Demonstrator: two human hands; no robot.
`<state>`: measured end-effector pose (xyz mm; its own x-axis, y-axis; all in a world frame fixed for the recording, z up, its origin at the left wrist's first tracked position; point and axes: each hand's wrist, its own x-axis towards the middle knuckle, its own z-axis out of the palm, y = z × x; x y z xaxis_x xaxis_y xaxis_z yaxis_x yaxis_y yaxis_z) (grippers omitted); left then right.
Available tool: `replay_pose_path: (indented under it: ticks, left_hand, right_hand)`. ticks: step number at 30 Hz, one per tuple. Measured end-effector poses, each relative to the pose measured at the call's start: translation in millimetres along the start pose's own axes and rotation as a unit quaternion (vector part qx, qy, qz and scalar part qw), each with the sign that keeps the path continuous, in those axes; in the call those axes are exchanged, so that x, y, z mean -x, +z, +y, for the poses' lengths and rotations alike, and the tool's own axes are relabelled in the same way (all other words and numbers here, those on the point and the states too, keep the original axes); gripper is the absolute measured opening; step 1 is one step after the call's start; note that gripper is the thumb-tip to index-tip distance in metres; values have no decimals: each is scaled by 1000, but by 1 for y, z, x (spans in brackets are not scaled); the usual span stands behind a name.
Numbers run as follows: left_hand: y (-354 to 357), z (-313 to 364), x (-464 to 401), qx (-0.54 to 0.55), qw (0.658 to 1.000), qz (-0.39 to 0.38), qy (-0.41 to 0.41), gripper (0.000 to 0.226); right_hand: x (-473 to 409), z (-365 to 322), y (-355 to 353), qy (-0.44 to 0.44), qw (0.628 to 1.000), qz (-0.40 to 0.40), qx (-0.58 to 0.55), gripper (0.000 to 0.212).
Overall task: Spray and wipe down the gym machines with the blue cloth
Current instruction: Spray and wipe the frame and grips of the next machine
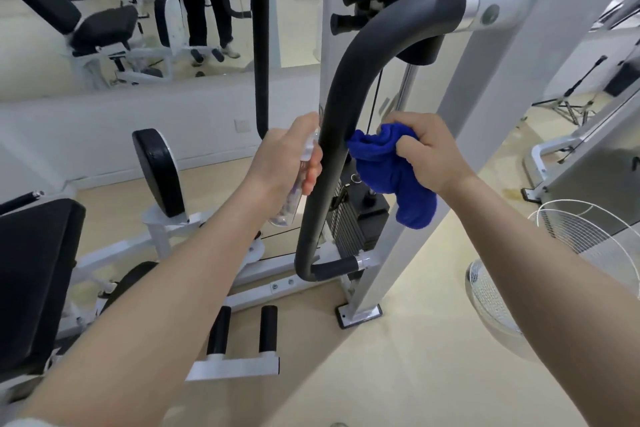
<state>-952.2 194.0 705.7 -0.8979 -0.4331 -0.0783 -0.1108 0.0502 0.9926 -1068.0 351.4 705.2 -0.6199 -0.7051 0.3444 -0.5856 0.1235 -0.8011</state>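
Pale yellow floor (398, 357) spreads under white and black gym machines, with a big wall mirror (104, 28) behind. Left hand (287, 156) is wrapped around a small clear spray bottle (294, 198), held beside the curved black bar (332, 149); what is inside cannot be told. Right hand (429, 152) squeezes the blue cloth (388, 170), bunched up and touching the bar's other side.

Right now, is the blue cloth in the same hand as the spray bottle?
No, the right hand grips the blue cloth beside the black padded bar, while the left hand holds the clear spray bottle.
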Motion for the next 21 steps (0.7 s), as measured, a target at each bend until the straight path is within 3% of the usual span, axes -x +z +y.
replay_pose_path:
  ticks: [5, 7, 8, 10, 14, 16, 18, 21]
  left_hand:
    - [-4, -55, 11, -91, 993, 6, -73, 48]
    - [-5, -63, 12, -93, 993, 3, -76, 49]
    - [-6, -63, 12, -91, 994, -1, -66, 50]
    - [-10, -62, 10, -105, 994, 1, -25, 48]
    - [-23, -71, 6, -200, 978, 7, 57, 24]
    - [-27, -78, 5, -201, 976, -28, 77, 44]
    - [-27, -84, 6, -204, 974, -61, 82, 68]
    - [-23, -88, 6, -186, 977, -83, 57, 81]
  right_hand:
    - [12, -1, 16, 13, 999, 29, 6, 18]
    - [19, -3, 26, -8, 995, 72, 68, 14]
    - [22, -6, 32, -32, 987, 98, 126, 22]
    - [23, -17, 44, -101, 952, 138, 253, 35]
    - [22, -24, 65, -215, 848, 181, 448, 25]
    - [28, -12, 79, -214, 832, 154, 488, 21]
    - [36, 0, 90, -185, 836, 104, 506, 35]
    - [32, -11, 86, -169, 833, 95, 518, 34]
